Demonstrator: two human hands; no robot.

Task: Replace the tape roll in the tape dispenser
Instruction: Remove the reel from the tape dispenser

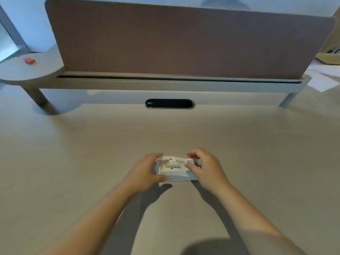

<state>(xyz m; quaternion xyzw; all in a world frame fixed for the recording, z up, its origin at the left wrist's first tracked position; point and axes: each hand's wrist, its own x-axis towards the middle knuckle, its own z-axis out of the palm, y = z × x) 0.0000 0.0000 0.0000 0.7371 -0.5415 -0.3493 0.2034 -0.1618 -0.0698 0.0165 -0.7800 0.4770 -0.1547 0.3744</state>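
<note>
A white tape dispenser (174,167) stands on the beige desk (92,153), a bit below the middle of the head view. Inside its open top I see a white hub; whether a tape roll sits on it is too blurred to tell. My left hand (145,172) clasps the dispenser's left end, thumb at the near side and fingers at the far side. My right hand (204,168) holds the right end by the cutter, fingers curled over the top and thumb pressed against the body.
A brown divider panel (184,39) on a grey raised shelf (165,83) closes off the back of the desk. A black oval cable port (169,103) lies in front of it. A small red object (29,60) rests on the round shelf at left. Papers (325,74) lie at far right.
</note>
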